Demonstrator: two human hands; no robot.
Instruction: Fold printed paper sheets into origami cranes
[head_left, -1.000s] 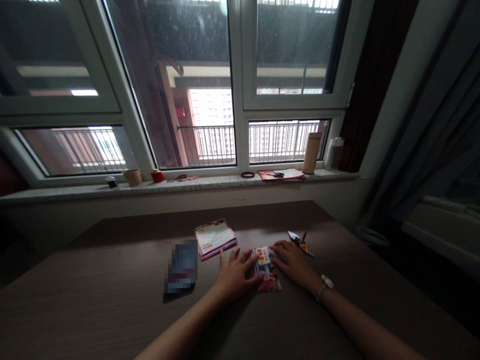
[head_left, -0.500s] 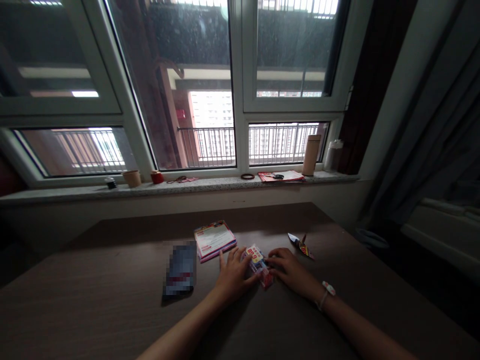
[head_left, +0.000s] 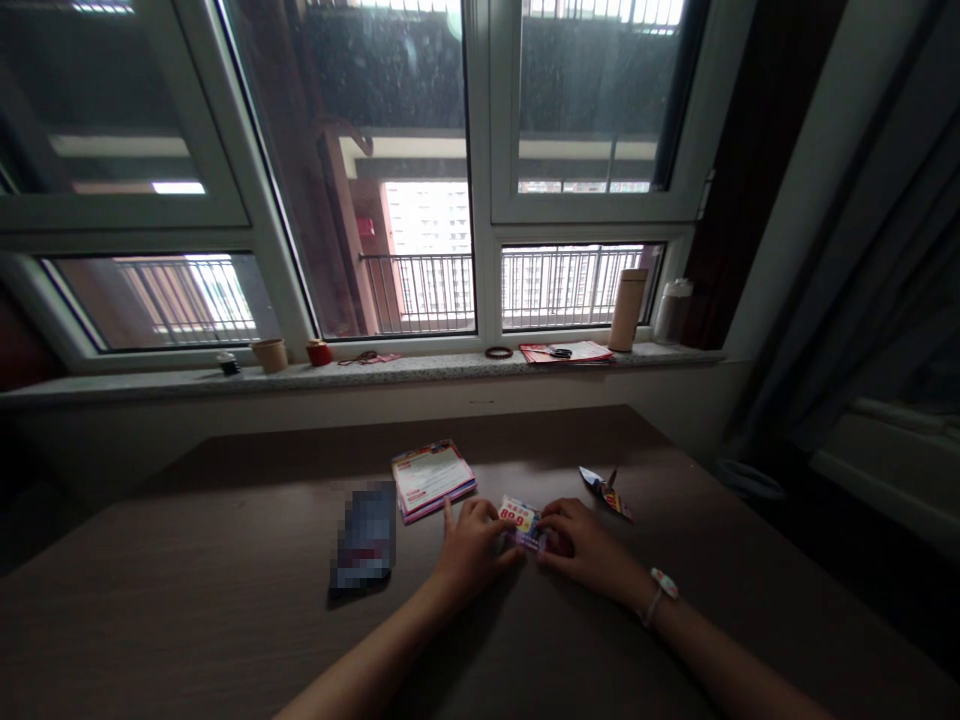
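Left hand pinches one side of the printed paper, right hand the other; it sits between them, on or just over the table, seemingly gripped both sides for steadiness.

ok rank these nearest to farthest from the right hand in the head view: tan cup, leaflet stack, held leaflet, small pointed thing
1. Held leaflet: at the right hand's fingertips, on its left
2. Small pointed thing: beyond the hand, to its right
3. Leaflet stack: left, beyond the left hand
4. Tan cup: far left, on the windowsill
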